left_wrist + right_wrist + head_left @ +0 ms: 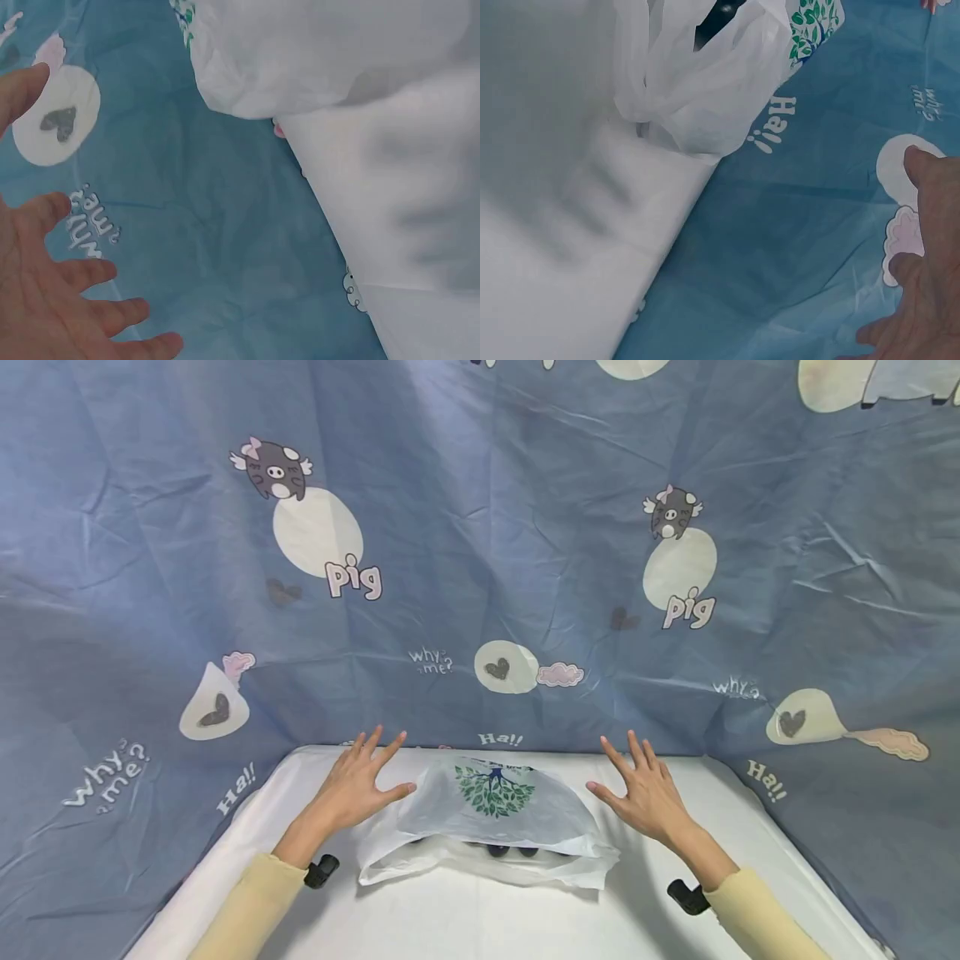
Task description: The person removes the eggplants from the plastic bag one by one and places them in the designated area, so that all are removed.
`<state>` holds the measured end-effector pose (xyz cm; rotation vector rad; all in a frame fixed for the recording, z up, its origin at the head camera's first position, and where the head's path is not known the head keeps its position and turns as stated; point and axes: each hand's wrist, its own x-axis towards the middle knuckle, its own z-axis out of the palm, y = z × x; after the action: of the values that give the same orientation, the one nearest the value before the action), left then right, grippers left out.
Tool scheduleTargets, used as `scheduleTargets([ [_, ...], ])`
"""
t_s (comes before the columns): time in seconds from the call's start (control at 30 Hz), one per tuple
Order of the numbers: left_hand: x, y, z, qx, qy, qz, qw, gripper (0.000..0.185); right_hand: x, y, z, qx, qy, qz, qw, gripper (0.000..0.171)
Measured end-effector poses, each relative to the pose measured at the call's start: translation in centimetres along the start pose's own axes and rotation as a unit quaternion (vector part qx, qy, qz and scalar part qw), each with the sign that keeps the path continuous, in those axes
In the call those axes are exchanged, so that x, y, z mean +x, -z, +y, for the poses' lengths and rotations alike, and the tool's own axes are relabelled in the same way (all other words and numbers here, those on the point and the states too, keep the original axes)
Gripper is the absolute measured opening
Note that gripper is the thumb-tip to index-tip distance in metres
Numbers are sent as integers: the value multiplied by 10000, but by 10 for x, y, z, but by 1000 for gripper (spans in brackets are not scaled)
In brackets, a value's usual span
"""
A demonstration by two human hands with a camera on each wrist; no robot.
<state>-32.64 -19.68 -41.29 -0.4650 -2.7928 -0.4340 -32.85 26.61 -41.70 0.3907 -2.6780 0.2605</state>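
Note:
A white plastic bag (491,827) with a green tree print lies on the white table (465,918), dark round things showing at its open front edge. My left hand (358,785) hovers open just left of the bag, fingers spread. My right hand (643,785) hovers open to the bag's right, fingers spread too. Neither hand holds anything. In the left wrist view the bag (315,52) is at the top and my left hand (52,300) at the lower left. The right wrist view has the bag (705,82) up top, with my right hand (919,292) at the lower right.
A blue cartoon-print cloth (480,568) hangs as a backdrop behind and around the table. Black wrist camera mounts (321,870) sit at both yellow sleeves. White tabletop lies in front of the bag.

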Motion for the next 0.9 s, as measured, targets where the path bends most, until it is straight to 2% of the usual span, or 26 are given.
scheduleTargets([
  [0.2,-16,-7,10,147,-331,6,9993,83,-6,-2,-1,147,-49,17,9999,80],
  [0.43,-34,-14,22,260,-474,-353,9979,84,-15,-6,-9,352,-88,-39,9993,78],
  [0.57,-42,-17,23,180,-654,-424,9968,81,-21,-8,-18,456,-10,18,9990,77],
  [0.63,-46,-20,23,47,-802,-397,9960,75,-25,-8,-23,548,36,51,9985,76],
  [0.77,-51,-26,23,-293,-1112,-287,9930,49,-35,-10,-31,697,89,68,9975,73],
  [0.9,-54,-31,23,-420,-1608,-134,9860,28,-45,-11,-41,844,82,11,9964,72],
])
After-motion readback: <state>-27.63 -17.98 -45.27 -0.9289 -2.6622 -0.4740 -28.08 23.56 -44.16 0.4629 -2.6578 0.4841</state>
